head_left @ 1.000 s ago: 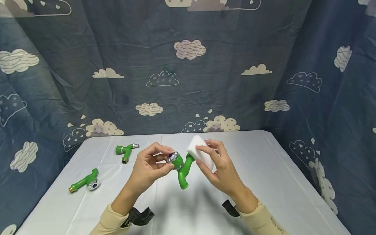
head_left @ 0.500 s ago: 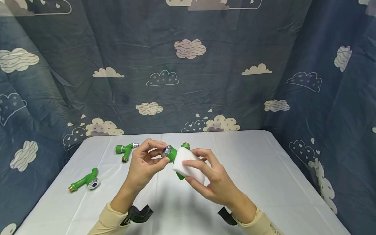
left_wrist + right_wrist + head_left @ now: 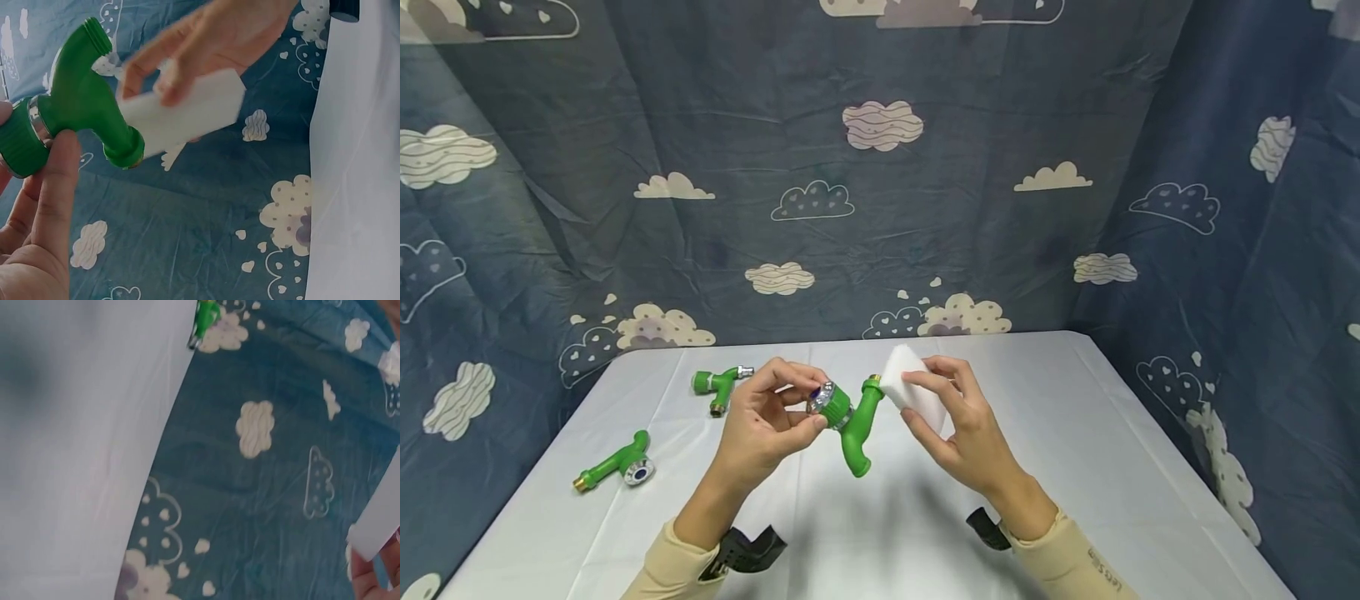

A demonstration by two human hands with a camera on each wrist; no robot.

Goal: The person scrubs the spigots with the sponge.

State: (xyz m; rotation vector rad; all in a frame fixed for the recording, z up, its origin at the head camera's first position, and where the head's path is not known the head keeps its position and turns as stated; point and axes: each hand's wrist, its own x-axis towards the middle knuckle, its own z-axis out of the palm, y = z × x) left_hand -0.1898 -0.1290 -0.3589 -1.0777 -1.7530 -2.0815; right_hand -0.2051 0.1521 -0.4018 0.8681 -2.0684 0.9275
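Left hand (image 3: 767,425): thumb and fingers bent in a pinch on the knob (image 3: 832,406) of the tap (image 3: 857,429), nothing else in it. Tap is held up above the table (image 3: 1112,467), just right of the left hand, between both hands. Body is green, knob green with a chrome cap; one end curves down toward the person, the brass-tipped end points up toward the right hand (image 3: 958,429). Right hand: partly open, thumb below and fingers above, gripping the white sponge (image 3: 910,387). Sponge sits left of the right hand's palm, right beside the brass tip; can't tell if they touch. Right wrist view only catches some fingers and part of the sponge at its edge. Second tap (image 3: 613,464) lies on the table well left of the left hand; third tap (image 3: 722,386) lies just left of that hand's knuckles. Cloud-print cloth (image 3: 715,108) hangs beyond both hands.
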